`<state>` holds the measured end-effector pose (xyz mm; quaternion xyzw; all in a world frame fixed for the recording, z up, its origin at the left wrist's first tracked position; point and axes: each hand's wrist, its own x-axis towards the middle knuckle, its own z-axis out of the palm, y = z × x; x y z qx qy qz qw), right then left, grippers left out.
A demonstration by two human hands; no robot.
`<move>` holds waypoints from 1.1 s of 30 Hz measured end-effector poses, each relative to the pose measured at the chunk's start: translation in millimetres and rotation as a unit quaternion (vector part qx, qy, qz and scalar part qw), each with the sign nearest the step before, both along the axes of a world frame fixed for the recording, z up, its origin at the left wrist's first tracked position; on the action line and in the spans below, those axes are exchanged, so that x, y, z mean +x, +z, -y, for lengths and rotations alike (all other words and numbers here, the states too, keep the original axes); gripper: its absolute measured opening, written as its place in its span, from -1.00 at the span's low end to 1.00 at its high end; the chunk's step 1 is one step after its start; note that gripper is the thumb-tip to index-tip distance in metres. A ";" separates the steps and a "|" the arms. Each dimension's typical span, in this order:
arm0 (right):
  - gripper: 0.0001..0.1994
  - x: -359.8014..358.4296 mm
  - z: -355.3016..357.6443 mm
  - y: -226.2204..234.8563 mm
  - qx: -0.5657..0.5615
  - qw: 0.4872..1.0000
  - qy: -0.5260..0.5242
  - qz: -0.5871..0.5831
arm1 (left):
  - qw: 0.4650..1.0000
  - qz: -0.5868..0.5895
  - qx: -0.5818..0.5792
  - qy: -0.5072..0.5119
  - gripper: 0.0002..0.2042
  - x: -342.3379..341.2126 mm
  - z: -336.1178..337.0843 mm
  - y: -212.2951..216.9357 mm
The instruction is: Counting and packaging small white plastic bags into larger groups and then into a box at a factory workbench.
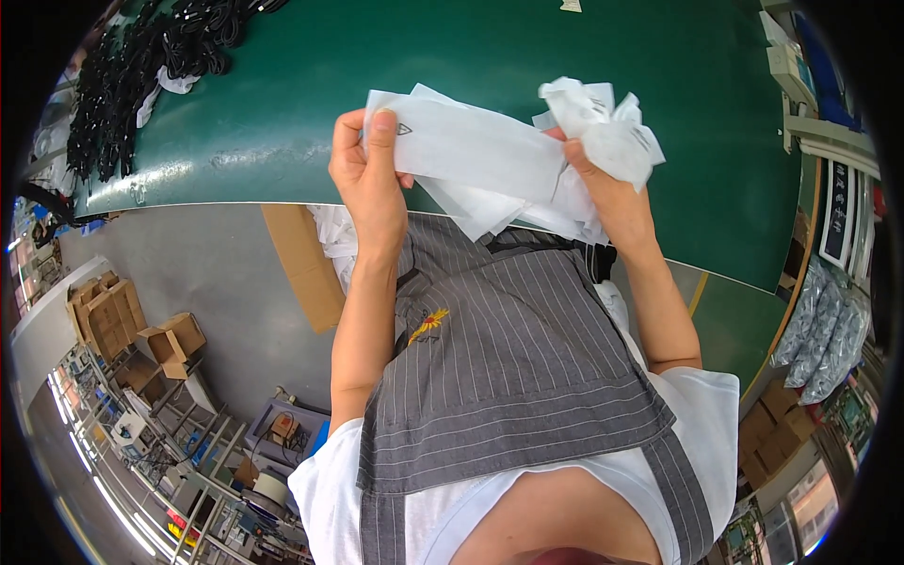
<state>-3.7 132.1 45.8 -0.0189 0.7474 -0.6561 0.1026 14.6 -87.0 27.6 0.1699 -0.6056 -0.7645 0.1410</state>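
Note:
A flat white translucent sleeve or bag (pixel 480 151) stretches between my hands above the near edge of the green table. My left hand (pixel 372 184) pinches its left end, the thumb lying on top near a small printed mark. More thin white sleeves hang loosely below and behind it. My right hand (pixel 612 193) is closed around the right part of the bundle, with a crumpled white sleeve (pixel 607 132) bunched above the thumb. Whether the sleeves contain anything cannot be seen.
Bundles of black cables (pixel 122 94) lie at the table's (pixel 377 47) far left, beside scraps of white wrapping. An open cardboard box (pixel 303 268) with white material stands below the front edge. Silvery bags (pixel 824 330) hang at the right.

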 end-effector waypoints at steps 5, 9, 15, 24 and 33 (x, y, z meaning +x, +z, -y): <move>-0.64 1.3 -6.7 8.7 0.087 0.984 0.085 0.128 | 0.997 0.020 -0.056 -0.049 -0.83 -0.8 4.2 3.9; -0.56 7.9 -25.5 -1.5 0.068 0.988 0.057 0.129 | 0.961 0.040 -0.253 -0.102 -0.86 -7.3 12.0 -12.0; -0.63 3.6 -37.3 -3.2 -0.016 0.995 0.023 0.093 | 0.769 -0.080 -0.634 -0.012 -0.81 -10.8 9.0 -29.0; -0.63 -4.4 -7.3 -7.6 -0.176 0.954 0.154 0.185 | 0.758 -0.091 -0.606 -0.225 -0.59 10.5 -33.9 -40.8; -0.67 4.9 6.8 -7.2 -0.164 0.952 0.198 0.167 | 0.978 -0.014 -0.131 -0.164 -0.85 0.8 -43.5 13.2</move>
